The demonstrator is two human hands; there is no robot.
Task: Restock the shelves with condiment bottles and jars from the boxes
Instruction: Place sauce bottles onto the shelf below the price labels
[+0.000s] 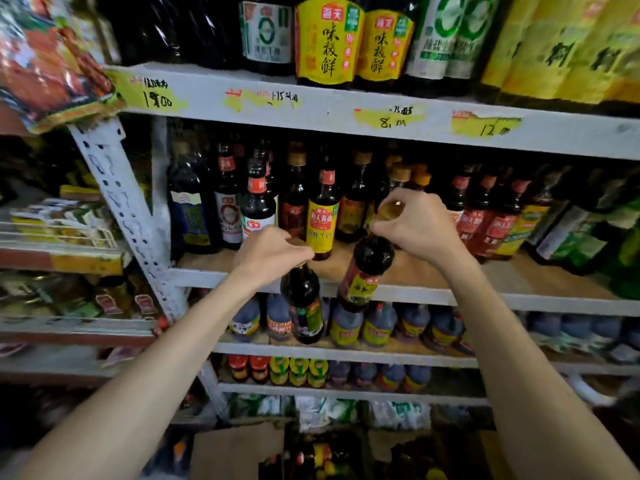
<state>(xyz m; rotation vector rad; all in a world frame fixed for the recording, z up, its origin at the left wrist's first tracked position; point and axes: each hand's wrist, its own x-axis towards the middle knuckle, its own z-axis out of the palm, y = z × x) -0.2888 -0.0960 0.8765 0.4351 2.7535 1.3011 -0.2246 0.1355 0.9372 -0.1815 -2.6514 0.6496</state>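
Observation:
My left hand (pixel 268 256) grips the neck of a dark sauce bottle (pixel 304 303) that hangs in front of the middle shelf's front edge (pixel 433 294). My right hand (pixel 419 225) pinches the gold cap of a second dark bottle (pixel 365 271) with a red and yellow label. That bottle is tilted, with its base at the shelf edge. Behind both hands, rows of dark condiment bottles (pixel 322 206) stand on the wooden shelf board. A bare strip of board lies in front of them.
The shelf above (pixel 346 105) carries large bottles with yellow labels and handwritten price tags. Lower shelves hold blue-topped bottles (pixel 377 323) and small jars (pixel 298 370). An open cardboard box (pixel 242 448) with bottles sits on the floor below. A perforated white upright (pixel 117 199) stands at the left.

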